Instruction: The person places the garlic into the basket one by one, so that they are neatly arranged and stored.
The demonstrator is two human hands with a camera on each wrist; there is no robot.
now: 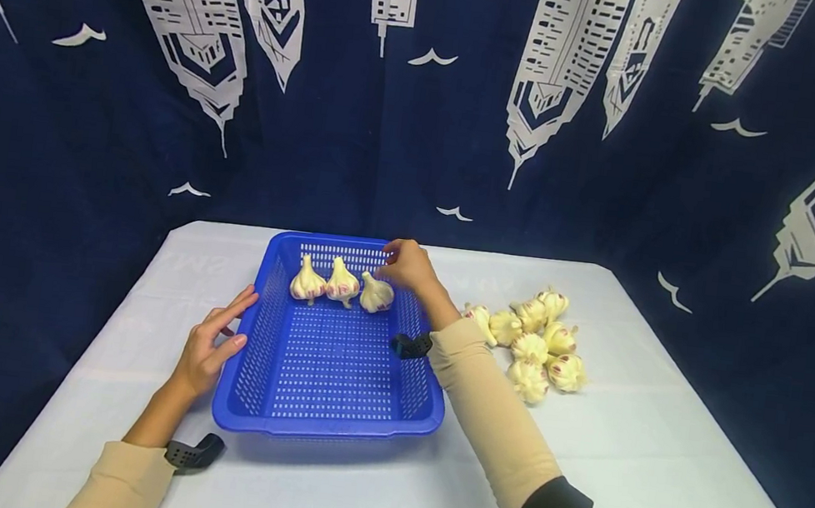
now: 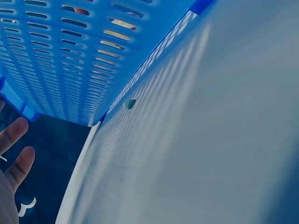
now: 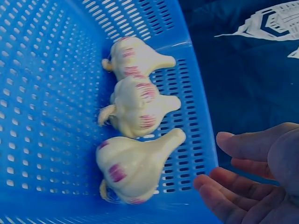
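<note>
A blue perforated plastic basket (image 1: 339, 363) stands on the table with three garlic bulbs (image 1: 343, 283) lined up along its far wall. My left hand (image 1: 206, 346) rests against the left rim, fingers extended and thumb apart; in the left wrist view part of that hand (image 2: 16, 163) shows beside the basket's slotted wall (image 2: 70, 51). At the far right corner is my right hand (image 1: 409, 267), above the rim near the rightmost bulb (image 1: 376, 293). In the right wrist view, that hand (image 3: 261, 172) holds nothing, its thumb and loosely bent fingers apart. The nearest bulb (image 3: 133, 168) there lies just inside the rim.
Several more garlic bulbs (image 1: 531, 348) lie in a loose pile right of the basket, on the white-covered table (image 1: 625, 463). Behind the table hangs a dark blue curtain (image 1: 358, 156) with white building prints. A small greenish object (image 2: 129, 104) shows near the basket's underside.
</note>
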